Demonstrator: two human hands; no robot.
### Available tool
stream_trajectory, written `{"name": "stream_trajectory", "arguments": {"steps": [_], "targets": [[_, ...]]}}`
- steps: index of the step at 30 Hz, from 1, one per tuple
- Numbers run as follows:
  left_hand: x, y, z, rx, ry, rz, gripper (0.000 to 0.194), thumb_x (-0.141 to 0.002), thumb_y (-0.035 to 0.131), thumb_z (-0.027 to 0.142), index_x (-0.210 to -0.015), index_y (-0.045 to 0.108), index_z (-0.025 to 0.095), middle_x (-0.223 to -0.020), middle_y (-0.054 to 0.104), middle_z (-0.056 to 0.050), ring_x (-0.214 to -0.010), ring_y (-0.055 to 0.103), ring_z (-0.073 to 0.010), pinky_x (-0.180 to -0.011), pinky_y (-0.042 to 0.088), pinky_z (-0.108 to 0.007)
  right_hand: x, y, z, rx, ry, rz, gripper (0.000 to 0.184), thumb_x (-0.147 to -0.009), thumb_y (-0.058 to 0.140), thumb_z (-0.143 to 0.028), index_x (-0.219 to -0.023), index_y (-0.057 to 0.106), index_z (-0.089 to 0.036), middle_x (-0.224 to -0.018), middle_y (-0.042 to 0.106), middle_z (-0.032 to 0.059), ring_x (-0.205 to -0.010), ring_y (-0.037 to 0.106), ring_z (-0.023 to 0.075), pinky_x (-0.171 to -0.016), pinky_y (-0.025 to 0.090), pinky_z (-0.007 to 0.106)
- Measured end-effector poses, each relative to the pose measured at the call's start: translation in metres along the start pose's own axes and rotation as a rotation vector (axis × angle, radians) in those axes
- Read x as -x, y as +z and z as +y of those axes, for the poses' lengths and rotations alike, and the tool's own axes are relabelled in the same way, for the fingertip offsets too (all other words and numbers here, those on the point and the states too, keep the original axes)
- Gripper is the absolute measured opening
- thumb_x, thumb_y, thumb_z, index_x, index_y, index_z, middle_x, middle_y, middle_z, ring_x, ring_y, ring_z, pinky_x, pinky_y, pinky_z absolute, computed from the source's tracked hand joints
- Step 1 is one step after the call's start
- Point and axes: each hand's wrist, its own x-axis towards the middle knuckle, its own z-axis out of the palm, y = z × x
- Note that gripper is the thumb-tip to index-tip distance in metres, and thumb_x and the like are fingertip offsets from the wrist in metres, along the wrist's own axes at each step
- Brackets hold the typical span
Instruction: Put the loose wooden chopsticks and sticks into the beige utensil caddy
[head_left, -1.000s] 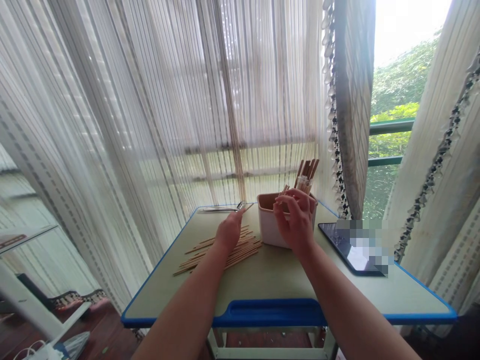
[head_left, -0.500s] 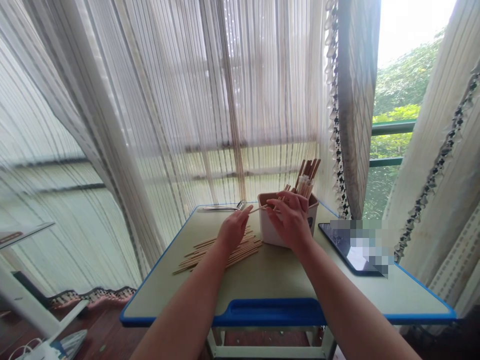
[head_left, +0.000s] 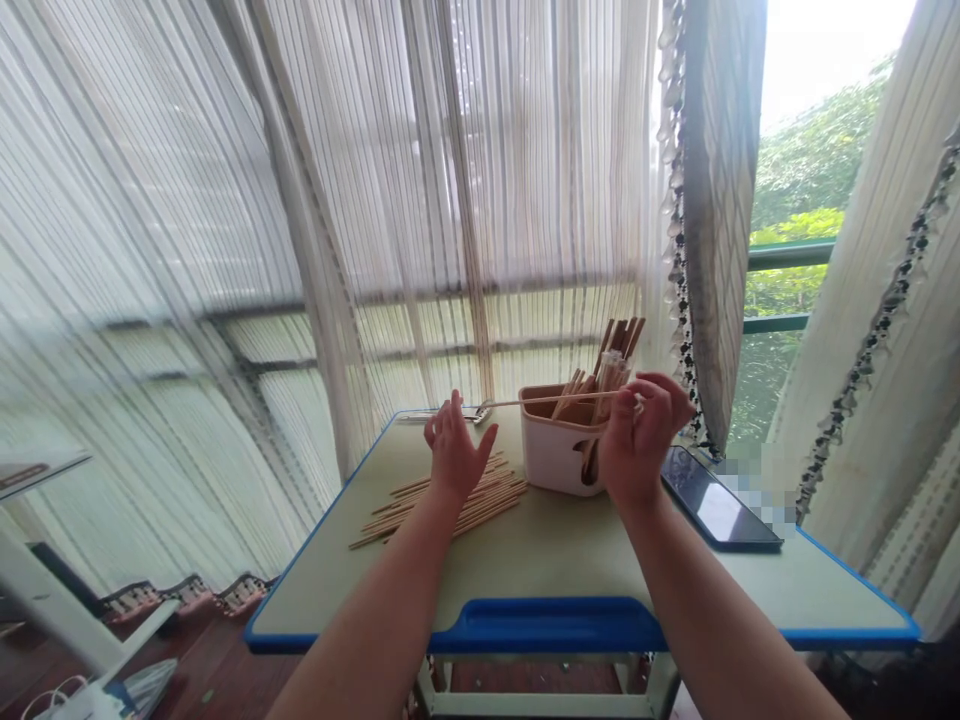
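- Pinching one end of a thin stick (head_left: 544,400), the right hand (head_left: 643,430) has its fingers curled in; the stick runs nearly level toward the left, crossing in front of the mouth of a white bin (head_left: 555,458);
- the left hand (head_left: 456,458) is spread, thumb well apart from the fingers, near the stick's far end; below it lie loose sticks (head_left: 491,502) in a rough fan, partly hidden by wrist and forearm;
- the bin holds tall brown sticks (head_left: 621,338), a wrapped bundle (head_left: 611,374) and shorter pale sticks (head_left: 571,388), all leaning; the right hand hides part of its side and cutout;
- metal utensils (head_left: 480,413) lie behind the left hand; a dark tablet (head_left: 724,512) lies right of the bin;
- the pale table (head_left: 585,560) is edged in blue; beyond hang striped sheer curtains (head_left: 390,200), with green railings (head_left: 791,256) and trees at the gap.
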Motion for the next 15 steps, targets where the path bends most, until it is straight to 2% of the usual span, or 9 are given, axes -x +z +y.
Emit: {"name": "stream_trajectory", "arguments": {"steps": [3,9,12,15], "targets": [[0.0010,0.0047,-0.0025,0.002,-0.041,-0.126,0.071,-0.086,0.047,0.047,-0.141,0.023,0.010,-0.127,0.053,-0.019,-0.125,0.041,-0.0300,-0.103,0.025,-0.046,-0.0044,-0.0042,0.0052,0.037,0.040,0.159,0.014,-0.090,0.040,-0.028,-0.088,0.051,-0.019,-0.101,0.056,0.0121,-0.100,0.050,0.0252,-0.088,0.035,0.050],[0.0025,0.0064,-0.0015,-0.091,-0.085,-0.351,0.060,-0.085,0.048,0.043,-0.135,0.037,0.012,-0.128,0.052,-0.017,-0.125,0.039,-0.0298,-0.103,0.023,-0.045,-0.0064,-0.0072,0.0081,0.037,0.062,0.270,0.017,-0.092,0.037,-0.031,-0.091,0.051,-0.021,-0.098,0.055,0.0144,-0.097,0.049,0.0290,-0.087,0.035,0.055],[0.0021,0.0049,-0.0004,-0.152,-0.122,-0.452,0.056,-0.084,0.050,0.043,-0.132,0.042,0.016,-0.127,0.053,-0.015,-0.121,0.042,-0.0281,-0.101,0.025,-0.044,-0.0069,-0.0058,0.0073,0.033,0.047,0.234,0.017,-0.091,0.038,-0.032,-0.092,0.051,-0.021,-0.097,0.054,0.0138,-0.098,0.049,0.0284,-0.086,0.037,0.053],[0.0015,0.0044,-0.0005,-0.211,-0.156,-0.514,0.055,-0.083,0.051,0.044,-0.130,0.044,0.017,-0.127,0.053,-0.015,-0.120,0.043,-0.0277,-0.100,0.026,-0.044,-0.0049,0.0001,0.0069,0.055,-0.002,0.055,0.016,-0.089,0.046,-0.032,-0.090,0.055,-0.019,-0.095,0.057,0.0114,-0.097,0.051,0.0258,-0.086,0.038,0.049]]}}
